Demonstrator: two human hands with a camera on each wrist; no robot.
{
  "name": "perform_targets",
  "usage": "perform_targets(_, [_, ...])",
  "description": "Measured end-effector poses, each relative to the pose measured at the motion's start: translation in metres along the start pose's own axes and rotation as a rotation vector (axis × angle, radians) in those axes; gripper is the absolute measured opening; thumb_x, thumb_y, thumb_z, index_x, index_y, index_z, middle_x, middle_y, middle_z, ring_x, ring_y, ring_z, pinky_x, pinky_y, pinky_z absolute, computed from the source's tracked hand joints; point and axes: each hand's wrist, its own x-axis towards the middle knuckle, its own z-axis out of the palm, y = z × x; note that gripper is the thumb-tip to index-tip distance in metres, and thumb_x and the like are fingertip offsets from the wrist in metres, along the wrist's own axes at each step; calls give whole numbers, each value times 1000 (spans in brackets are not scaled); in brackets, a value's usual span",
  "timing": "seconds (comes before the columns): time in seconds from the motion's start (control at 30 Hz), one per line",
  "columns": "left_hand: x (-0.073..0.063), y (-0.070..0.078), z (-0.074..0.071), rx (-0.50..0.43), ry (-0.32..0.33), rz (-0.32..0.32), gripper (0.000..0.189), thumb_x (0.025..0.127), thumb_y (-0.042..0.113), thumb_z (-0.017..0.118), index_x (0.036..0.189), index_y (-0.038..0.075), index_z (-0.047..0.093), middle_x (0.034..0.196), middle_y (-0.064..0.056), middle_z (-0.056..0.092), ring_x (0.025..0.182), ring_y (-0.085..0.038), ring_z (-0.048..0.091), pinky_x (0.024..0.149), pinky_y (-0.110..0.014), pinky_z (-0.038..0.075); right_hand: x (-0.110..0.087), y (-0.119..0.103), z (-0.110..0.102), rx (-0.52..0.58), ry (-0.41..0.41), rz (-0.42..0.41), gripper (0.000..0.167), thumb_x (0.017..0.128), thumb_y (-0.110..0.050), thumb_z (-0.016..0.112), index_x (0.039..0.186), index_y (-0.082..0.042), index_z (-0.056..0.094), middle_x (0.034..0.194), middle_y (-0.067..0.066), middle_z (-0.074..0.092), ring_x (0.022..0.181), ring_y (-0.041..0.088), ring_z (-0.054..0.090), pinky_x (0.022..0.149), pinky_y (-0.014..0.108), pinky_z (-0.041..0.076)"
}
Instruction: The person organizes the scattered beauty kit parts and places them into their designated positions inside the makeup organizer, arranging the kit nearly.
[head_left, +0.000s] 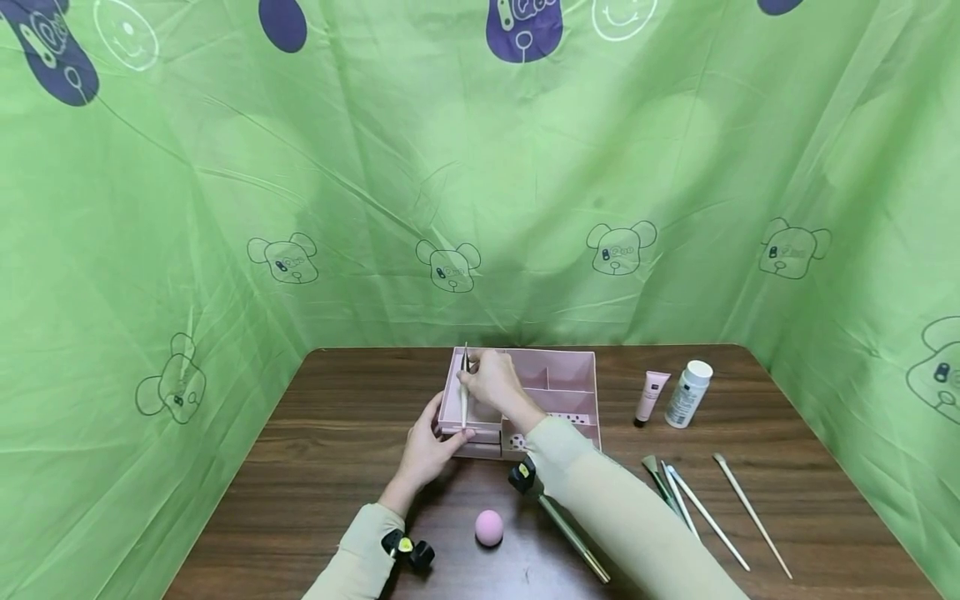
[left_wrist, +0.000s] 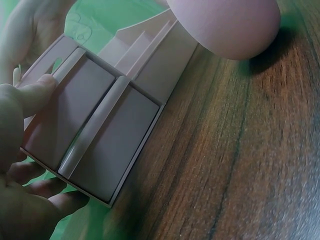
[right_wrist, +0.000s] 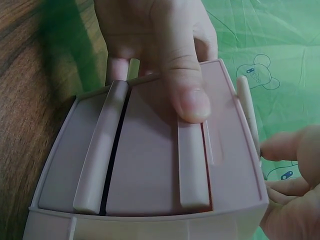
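Pink organizer (head_left: 570,379) sits at the far middle of the brown table (head_left: 345,417). On my feed, the person's left hand (head_left: 426,450) grips its near left corner: thumb on the upper drawer (left_wrist: 85,100), fingers along the left side. Right hand (head_left: 497,383) pinches a slim white-handled tool (head_left: 463,406) over the organizer's left part; whether tool touches organizer, I cannot tell. Brushes (head_left: 753,516) lie near right. White bottle (head_left: 686,398) stands far right, pink tube (head_left: 651,397) just left of it. Pink ball (head_left: 489,527): near middle, apart from both hands.
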Motion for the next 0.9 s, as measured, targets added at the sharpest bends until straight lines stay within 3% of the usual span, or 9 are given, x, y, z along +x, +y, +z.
perform_targets(0.17, [-3, 9, -2, 4, -5, 8, 79, 80, 9, 80, 145, -5, 37, 126, -27, 60, 112, -33, 63, 93, -36, 55, 3, 1, 2, -30, 10, 4, 47, 87, -21, 73, 128, -2, 61, 94, 9, 74, 60, 8, 64, 56, 20, 55])
perform_targets(0.5, [-2, 9, -3, 6, -5, 10, 81, 79, 10, 81, 145, -4, 37, 129, -26, 59, 113, -33, 62, 97, -42, 52, 9, 2, 6, -100, 52, 1, 43, 85, -24, 75, 122, -5, 66, 89, 3, 74, 71, 14, 66, 71, 29, 58])
perform_targets(0.9, [-2, 9, -2, 20, 3, -4, 81, 80, 10, 81, 146, -4, 37, 132, -27, 56, 117, -35, 60, 99, -44, 51, 11, 5, 9, -112, 68, 39, 42, 86, -27, 74, 123, -8, 66, 75, 0, 70, 70, 17, 65, 76, 36, 58])
